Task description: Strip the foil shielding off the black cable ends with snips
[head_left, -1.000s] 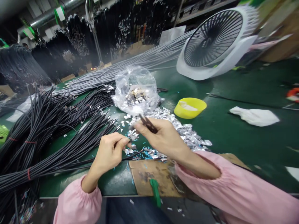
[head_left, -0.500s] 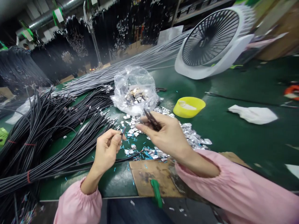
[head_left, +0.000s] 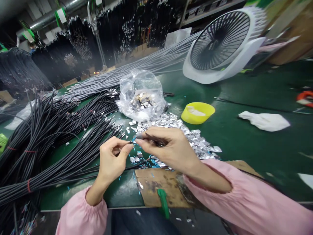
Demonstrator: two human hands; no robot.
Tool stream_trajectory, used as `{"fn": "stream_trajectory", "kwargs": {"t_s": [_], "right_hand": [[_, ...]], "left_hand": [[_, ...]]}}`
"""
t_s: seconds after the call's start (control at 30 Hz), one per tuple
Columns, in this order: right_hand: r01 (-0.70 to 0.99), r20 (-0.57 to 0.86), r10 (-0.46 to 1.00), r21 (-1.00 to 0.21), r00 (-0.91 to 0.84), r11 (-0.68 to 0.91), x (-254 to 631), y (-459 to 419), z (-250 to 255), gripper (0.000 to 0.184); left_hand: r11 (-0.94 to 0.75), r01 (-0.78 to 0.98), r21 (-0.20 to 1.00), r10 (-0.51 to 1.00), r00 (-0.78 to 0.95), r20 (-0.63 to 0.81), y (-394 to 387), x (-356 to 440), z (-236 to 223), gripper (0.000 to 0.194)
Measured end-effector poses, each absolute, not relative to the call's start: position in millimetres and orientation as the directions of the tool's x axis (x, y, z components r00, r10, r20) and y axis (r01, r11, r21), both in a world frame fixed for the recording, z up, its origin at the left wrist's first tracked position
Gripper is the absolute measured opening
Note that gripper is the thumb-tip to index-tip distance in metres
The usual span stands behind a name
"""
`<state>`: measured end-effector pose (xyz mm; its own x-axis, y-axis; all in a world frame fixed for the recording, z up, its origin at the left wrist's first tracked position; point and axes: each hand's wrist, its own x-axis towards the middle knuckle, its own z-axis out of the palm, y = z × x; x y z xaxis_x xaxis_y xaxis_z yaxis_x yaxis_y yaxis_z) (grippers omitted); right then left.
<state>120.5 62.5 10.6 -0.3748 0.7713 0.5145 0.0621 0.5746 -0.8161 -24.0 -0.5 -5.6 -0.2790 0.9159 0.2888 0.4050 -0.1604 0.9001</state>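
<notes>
My left hand [head_left: 112,160] pinches the end of a black cable between thumb and index finger, with blue wire [head_left: 133,139] showing at its tip. Close against it, my right hand [head_left: 172,149] is closed around dark tweezers [head_left: 153,138], which lie across the palm. The thumb and index fingertip of that hand meet at the wire end, partly hiding it. Beneath both hands are foil scraps [head_left: 168,121] and short blue wire bits [head_left: 154,162]. A bundle of black cables [head_left: 73,156] runs in from the left toward my left hand.
Behind the hands sits a clear plastic bag [head_left: 143,94] of scraps. A yellow dish [head_left: 198,113], a white cloth-like piece [head_left: 265,120] and a white fan [head_left: 220,42] stand to the right. Brown board [head_left: 158,186] with a green handle-like piece [head_left: 163,202] lies at the front edge.
My right hand has come down and left, so its fingertips now meet the cable end. The tweezers have tipped flatter in the palm. My left hand has barely moved.
</notes>
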Motion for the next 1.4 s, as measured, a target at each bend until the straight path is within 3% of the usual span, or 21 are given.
{"fn": "stream_trajectory", "kwargs": {"t_s": [0.3,0.37,0.47,0.57,0.67,0.77,0.9,1.03,1.13,1.27,1.4], "right_hand": [[0.108,0.467,0.797,-0.834,-0.382,0.541,118.7,60.1,7.4,0.018],[0.132,0.475,0.806,-0.827,-0.353,0.546,118.5,59.5,7.7,0.014],[0.114,0.431,0.838,-0.864,-0.336,0.490,118.8,59.6,9.5,0.010],[0.010,0.216,0.859,-0.968,-0.464,0.249,119.2,63.0,11.1,0.016],[-0.046,-0.058,0.786,-0.993,-0.615,-0.110,118.3,67.9,11.0,0.023],[-0.051,-0.145,0.755,-0.972,-0.640,-0.231,117.0,70.1,10.3,0.033],[-0.049,-0.003,0.769,-0.998,-0.640,-0.045,117.9,67.6,10.5,0.040],[0.011,0.193,0.757,-0.967,-0.625,0.255,119.4,64.0,8.8,0.038],[0.041,0.338,0.796,-0.910,-0.502,0.413,119.6,62.9,5.2,0.035],[0.086,0.469,0.756,-0.822,-0.456,0.562,120.3,62.3,3.8,0.028],[0.062,0.481,0.708,-0.804,-0.517,0.592,120.9,61.1,6.3,0.024]], "left_hand": [[-0.193,0.647,0.738,0.832,-0.291,0.473,-3.5,-15.9,-7.0,0.012],[-0.158,0.578,0.801,0.883,-0.281,0.376,-2.2,-18.0,-3.2,0.012],[0.036,0.320,0.947,0.986,-0.167,0.019,0.4,-23.4,6.5,0.027],[0.175,0.090,0.980,0.984,-0.043,-0.172,2.1,-26.4,14.1,0.040],[0.069,0.070,0.995,0.991,-0.120,-0.060,1.1,-25.5,13.1,0.041],[-0.125,0.326,0.937,0.937,-0.271,0.219,-2.7,-23.7,6.5,0.025],[-0.235,0.578,0.782,0.827,-0.305,0.473,-7.3,-21.9,-0.2,0.018],[-0.285,0.681,0.675,0.753,-0.278,0.597,-8.5,-21.7,-2.8,0.018],[-0.312,0.729,0.610,0.689,-0.269,0.673,-9.7,-23.5,-3.6,0.016],[-0.315,0.772,0.551,0.643,-0.253,0.723,-12.2,-26.0,-2.6,0.015],[-0.323,0.818,0.476,0.606,-0.207,0.768,-13.3,-26.4,-2.3,0.013]]}}
